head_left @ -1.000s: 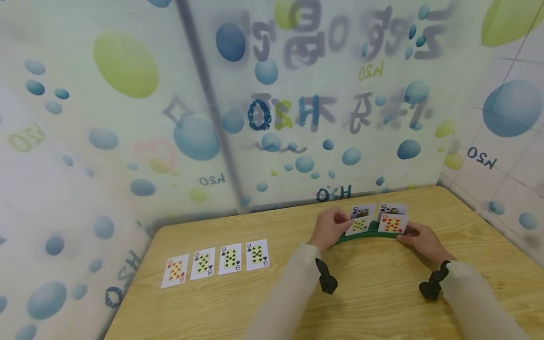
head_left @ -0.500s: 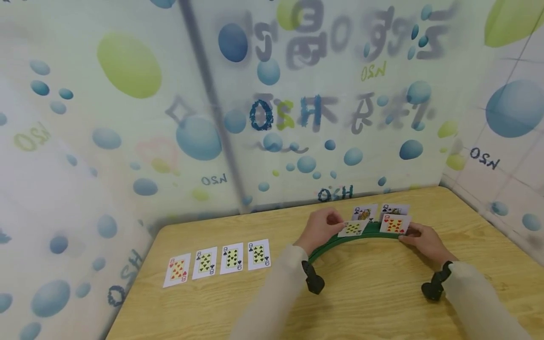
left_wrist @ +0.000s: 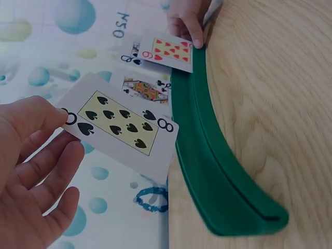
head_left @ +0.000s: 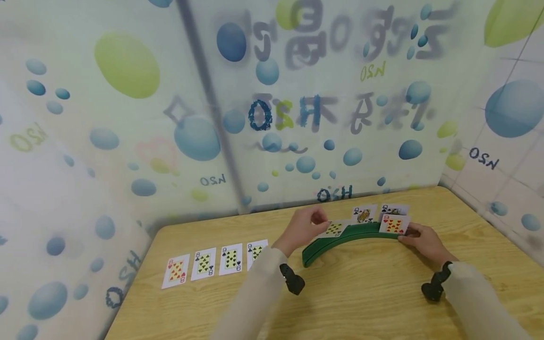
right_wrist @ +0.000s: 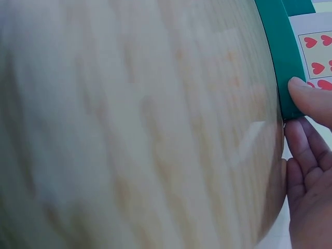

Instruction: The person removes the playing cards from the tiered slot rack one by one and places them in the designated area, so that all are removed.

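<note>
Four cards (head_left: 231, 259) lie out, three cards (head_left: 394, 224) remain in the rack (left_wrist: 202, 145) the right hand (head_left: 426, 241) grips; left hand (head_left: 299, 229) pinches spade eight (left_wrist: 122, 125).

Free tabletop (head_left: 357, 288) fronts the holder (head_left: 340, 239); queens (head_left: 363, 215) block its rear.

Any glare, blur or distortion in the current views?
Head: mostly clear, though the backdrop is washed pale at left. Left wrist: the eight of spades in the left hand is sharp enough to read. Right wrist: the tabletop is blurred, with a pale glare patch, and its edge looks bowed, possibly lens distortion.
</note>
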The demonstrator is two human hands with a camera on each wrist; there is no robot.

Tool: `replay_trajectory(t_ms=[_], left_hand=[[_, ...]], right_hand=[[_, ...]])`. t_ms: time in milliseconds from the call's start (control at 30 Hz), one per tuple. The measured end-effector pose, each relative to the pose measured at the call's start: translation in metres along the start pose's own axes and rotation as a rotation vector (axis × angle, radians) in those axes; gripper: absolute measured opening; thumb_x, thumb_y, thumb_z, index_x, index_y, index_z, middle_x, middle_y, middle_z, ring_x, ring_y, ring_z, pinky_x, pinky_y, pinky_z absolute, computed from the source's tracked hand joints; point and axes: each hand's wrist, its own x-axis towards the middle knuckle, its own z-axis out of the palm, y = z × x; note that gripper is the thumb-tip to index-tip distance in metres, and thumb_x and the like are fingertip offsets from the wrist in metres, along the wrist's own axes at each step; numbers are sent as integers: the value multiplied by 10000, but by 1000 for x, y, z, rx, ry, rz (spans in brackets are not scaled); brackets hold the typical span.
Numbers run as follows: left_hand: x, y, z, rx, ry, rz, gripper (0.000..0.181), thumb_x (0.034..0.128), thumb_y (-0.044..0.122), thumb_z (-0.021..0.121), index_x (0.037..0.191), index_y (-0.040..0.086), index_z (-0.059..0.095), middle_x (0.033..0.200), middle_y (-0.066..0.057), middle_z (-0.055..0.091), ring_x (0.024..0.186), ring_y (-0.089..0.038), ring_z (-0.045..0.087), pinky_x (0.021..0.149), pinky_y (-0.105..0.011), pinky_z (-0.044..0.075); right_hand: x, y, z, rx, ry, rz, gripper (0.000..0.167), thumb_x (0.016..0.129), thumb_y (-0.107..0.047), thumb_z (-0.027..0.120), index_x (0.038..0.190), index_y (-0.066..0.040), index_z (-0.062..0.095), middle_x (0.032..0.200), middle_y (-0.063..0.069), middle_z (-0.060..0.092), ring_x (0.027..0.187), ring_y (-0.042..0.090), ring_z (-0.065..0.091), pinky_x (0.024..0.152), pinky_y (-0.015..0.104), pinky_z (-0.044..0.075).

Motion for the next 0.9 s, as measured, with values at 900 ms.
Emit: replay_trajectory(t_ms=[900], left_hand=[[-69,-40,-93,135,116,-174,122,876,102,609,994,75,625,781,23,595,722,-126,551,663,-324,459]], right_hand=[[2,3,-1,-22,-4,-20,490,875,-182,630,1173,176,479,999,247,589,829,204,547,675,295,439]])
